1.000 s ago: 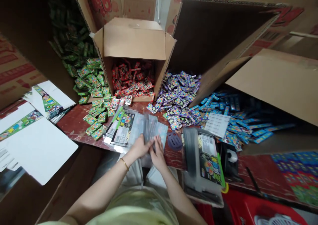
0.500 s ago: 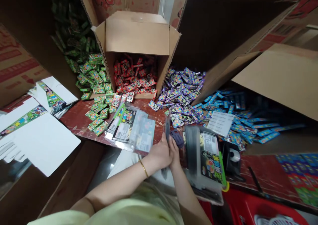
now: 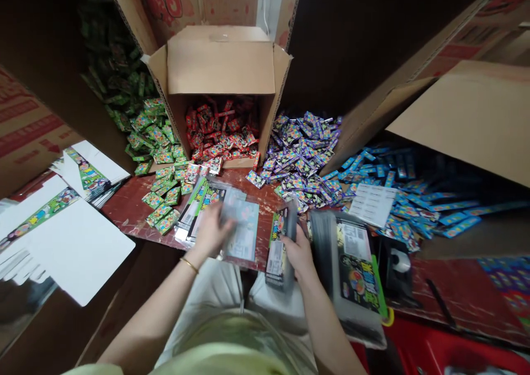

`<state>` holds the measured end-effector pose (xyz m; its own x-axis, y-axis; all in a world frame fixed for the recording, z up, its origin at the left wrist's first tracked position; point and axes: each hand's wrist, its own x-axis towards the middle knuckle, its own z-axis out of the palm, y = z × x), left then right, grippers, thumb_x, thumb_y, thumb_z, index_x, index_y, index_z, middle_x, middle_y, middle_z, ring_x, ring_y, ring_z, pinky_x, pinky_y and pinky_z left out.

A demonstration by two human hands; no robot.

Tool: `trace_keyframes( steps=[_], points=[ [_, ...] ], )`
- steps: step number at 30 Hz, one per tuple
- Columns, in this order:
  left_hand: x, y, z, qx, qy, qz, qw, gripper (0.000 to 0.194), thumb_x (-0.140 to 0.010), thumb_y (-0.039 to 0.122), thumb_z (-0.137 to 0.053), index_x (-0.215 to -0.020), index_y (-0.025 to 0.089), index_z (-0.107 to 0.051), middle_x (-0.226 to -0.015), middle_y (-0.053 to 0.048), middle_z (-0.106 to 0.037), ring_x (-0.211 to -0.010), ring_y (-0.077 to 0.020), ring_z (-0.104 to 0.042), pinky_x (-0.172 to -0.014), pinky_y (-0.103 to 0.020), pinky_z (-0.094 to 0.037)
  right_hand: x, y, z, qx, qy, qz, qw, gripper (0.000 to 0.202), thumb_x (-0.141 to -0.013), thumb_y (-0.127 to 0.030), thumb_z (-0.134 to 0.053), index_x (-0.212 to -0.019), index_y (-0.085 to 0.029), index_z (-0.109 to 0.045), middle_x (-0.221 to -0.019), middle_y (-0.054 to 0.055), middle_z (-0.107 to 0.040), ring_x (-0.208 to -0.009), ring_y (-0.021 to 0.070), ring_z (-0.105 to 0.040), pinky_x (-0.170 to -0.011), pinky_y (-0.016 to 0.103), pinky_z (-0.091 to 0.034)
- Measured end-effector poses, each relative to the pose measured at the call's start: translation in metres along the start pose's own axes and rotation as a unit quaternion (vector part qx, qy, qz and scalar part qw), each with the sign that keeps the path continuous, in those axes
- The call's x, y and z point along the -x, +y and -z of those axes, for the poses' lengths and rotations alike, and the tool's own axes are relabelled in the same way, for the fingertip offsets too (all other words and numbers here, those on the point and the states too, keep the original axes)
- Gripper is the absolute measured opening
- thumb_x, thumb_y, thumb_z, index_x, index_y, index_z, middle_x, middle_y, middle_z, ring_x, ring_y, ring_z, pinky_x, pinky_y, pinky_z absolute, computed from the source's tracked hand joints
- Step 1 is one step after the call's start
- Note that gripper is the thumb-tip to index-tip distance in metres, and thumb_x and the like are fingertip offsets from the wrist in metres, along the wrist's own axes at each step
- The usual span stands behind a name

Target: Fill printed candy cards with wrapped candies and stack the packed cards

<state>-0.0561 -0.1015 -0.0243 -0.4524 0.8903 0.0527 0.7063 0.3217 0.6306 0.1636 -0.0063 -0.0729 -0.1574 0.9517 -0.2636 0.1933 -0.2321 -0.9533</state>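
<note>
My right hand (image 3: 298, 252) is wrapped round a stack of clear printed bags (image 3: 278, 248) with black and green labels, held tilted over the table's front edge. Over the bags lying on the table (image 3: 244, 228), my left hand (image 3: 213, 231) has its fingers apart, slightly blurred; it appears to hold nothing. Whether its fingertips touch those bags is hard to tell. To the right of my right hand lies a thick pile of similar bags (image 3: 359, 273).
Cartons spill green packets (image 3: 155, 135), red packets (image 3: 226, 135), purple packets (image 3: 306, 148) and blue packets (image 3: 397, 181). White cards (image 3: 91, 242) lie at the left. A label sheet (image 3: 372, 204) and a black tape dispenser (image 3: 391, 273) are at the right.
My hands have come apart. The left one has moved left over the flat bags, while the right one keeps the stack, now turned with its printed face showing.
</note>
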Motion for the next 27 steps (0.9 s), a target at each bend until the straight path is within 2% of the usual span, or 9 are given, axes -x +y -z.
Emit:
trace_keyframes(
  steps=[1, 2, 5, 11, 17, 20, 23, 25, 27],
  points=[
    [-0.007, -0.019, 0.008, -0.079, 0.075, 0.075, 0.991, 0.069, -0.073, 0.045, -0.070, -0.127, 0.008, -0.049, -0.129, -0.025, -0.052, -0.125, -0.0373, -0.047, -0.104, -0.050, -0.037, 0.000, 0.001, -0.001, 0.010, 0.002, 0.014, 1.000, 0.057, -0.067, -0.029, -0.059, -0.122, -0.018, -0.058, -0.107, 0.006, -0.071, -0.098, 0.0271, -0.065, -0.088, 0.040, -0.051],
    [-0.013, -0.037, 0.013, -0.133, 0.098, 0.131, 0.978, 0.084, -0.066, 0.050, -0.075, -0.129, 0.004, -0.044, -0.127, -0.028, -0.052, -0.124, -0.0408, -0.047, -0.102, -0.053, -0.037, 0.000, 0.001, -0.004, 0.017, 0.002, 0.028, 0.999, 0.058, -0.067, -0.028, -0.058, -0.125, -0.019, -0.056, -0.108, 0.006, -0.071, -0.099, 0.0267, -0.065, -0.088, 0.039, -0.051],
    [-0.024, -0.073, 0.021, -0.142, 0.061, 0.186, 0.970, 0.093, -0.059, 0.053, -0.079, -0.129, 0.004, -0.042, -0.124, -0.026, -0.056, -0.119, -0.0387, -0.052, -0.096, -0.046, -0.042, -0.001, -0.001, -0.013, 0.026, -0.015, 0.069, 0.997, 0.063, -0.069, -0.024, -0.054, -0.131, -0.019, -0.051, -0.115, 0.006, -0.069, -0.104, 0.0252, -0.064, -0.093, 0.039, -0.049],
    [-0.038, -0.102, 0.049, -0.078, 0.027, 0.225, 0.971, 0.040, -0.079, 0.045, -0.063, -0.101, 0.012, -0.059, -0.095, -0.013, -0.071, -0.084, -0.0246, -0.068, -0.071, -0.029, -0.049, -0.004, -0.002, -0.019, 0.037, -0.033, 0.093, 0.994, 0.063, -0.069, -0.020, -0.052, -0.132, -0.019, -0.051, -0.115, 0.006, -0.068, -0.105, 0.0242, -0.063, -0.097, 0.039, -0.047],
    [-0.052, -0.114, 0.088, -0.149, 0.085, 0.245, 0.954, 0.031, -0.080, 0.035, -0.058, -0.098, 0.011, -0.062, -0.095, -0.020, -0.069, -0.094, -0.0353, -0.064, -0.077, -0.041, -0.048, -0.007, 0.002, -0.020, 0.035, -0.029, 0.097, 0.994, 0.062, -0.067, -0.018, -0.052, -0.129, -0.021, -0.055, -0.111, 0.004, -0.070, -0.103, 0.0246, -0.064, -0.095, 0.040, -0.048],
    [-0.046, -0.104, 0.078, -0.183, 0.121, 0.223, 0.950, 0.042, -0.080, 0.032, -0.057, -0.113, 0.007, -0.057, -0.112, -0.026, -0.062, -0.109, -0.0397, -0.056, -0.087, -0.048, -0.044, -0.008, 0.003, -0.020, 0.033, -0.034, 0.099, 0.994, 0.062, -0.067, -0.018, -0.052, -0.129, -0.021, -0.055, -0.110, 0.004, -0.070, -0.103, 0.0247, -0.064, -0.095, 0.041, -0.048],
    [-0.032, -0.077, 0.044, -0.209, 0.160, 0.076, 0.962, 0.046, -0.086, 0.031, -0.052, -0.125, 0.007, -0.050, -0.128, -0.024, -0.051, -0.124, -0.0358, -0.044, -0.103, -0.047, -0.035, -0.008, 0.005, -0.022, 0.036, -0.032, 0.099, 0.994, 0.062, -0.067, -0.019, -0.052, -0.130, -0.021, -0.054, -0.114, 0.005, -0.069, -0.104, 0.0251, -0.063, -0.096, 0.041, -0.047],
    [-0.023, -0.054, 0.017, -0.174, 0.095, -0.007, 0.980, 0.043, -0.089, 0.037, -0.050, -0.121, 0.008, -0.053, -0.118, -0.020, -0.057, -0.118, -0.0317, -0.050, -0.103, -0.042, -0.037, -0.008, 0.007, -0.027, 0.040, -0.020, 0.094, 0.995, 0.065, -0.067, -0.019, -0.053, -0.133, -0.021, -0.051, -0.116, 0.005, -0.068, -0.104, 0.0252, -0.064, -0.095, 0.040, -0.048],
    [-0.018, -0.033, -0.008, -0.136, 0.025, -0.008, 0.990, 0.060, -0.082, 0.045, -0.061, -0.127, 0.006, -0.047, -0.117, -0.021, -0.057, -0.116, -0.0324, -0.051, -0.101, -0.042, -0.039, -0.006, 0.008, -0.036, 0.040, -0.008, 0.088, 0.995, 0.070, -0.068, -0.020, -0.053, -0.138, -0.022, -0.044, -0.115, 0.005, -0.069, -0.101, 0.0249, -0.065, -0.092, 0.039, -0.050]
  ],
)
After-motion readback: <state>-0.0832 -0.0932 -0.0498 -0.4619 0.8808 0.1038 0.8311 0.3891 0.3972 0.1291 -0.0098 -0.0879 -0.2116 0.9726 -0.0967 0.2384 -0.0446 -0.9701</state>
